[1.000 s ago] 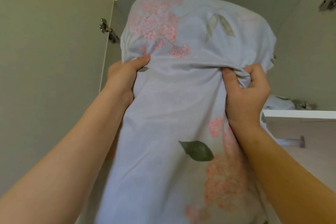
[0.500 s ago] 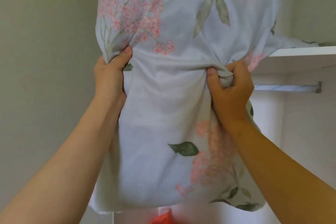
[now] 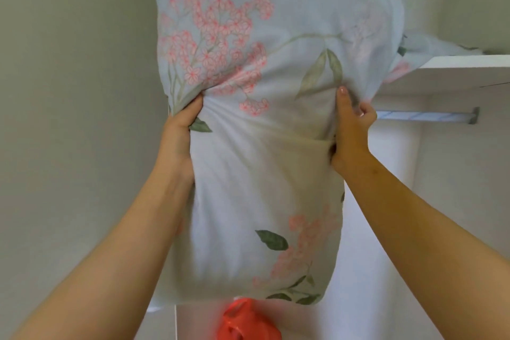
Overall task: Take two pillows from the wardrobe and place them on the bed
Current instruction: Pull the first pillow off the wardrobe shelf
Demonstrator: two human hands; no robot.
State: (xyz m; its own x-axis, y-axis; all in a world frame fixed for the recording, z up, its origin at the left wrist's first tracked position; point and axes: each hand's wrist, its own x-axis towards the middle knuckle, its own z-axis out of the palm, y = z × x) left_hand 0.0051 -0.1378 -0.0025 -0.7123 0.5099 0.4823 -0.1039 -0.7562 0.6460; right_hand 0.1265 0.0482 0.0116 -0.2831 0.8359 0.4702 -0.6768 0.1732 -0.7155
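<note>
Pillow (image 3: pixel 262 132) has dropped clear of the shelf (image 3: pixel 463 63) front edge in the last second, left hand (image 3: pixel 179 130) and right hand (image 3: pixel 352 130) fingers clenched on its bunched sides; first retrieval nearly done, floral fabric (image 3: pixel 430 48) on the shelf is likely pillow two.

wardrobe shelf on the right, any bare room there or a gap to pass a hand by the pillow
Shelf: top hidden from below; floral fabric crowds its left end, beside the pillow. Free: under the rail, right of the pillow, and the strip between pillow and grey left panel. A red object sits below the pillow.
</note>
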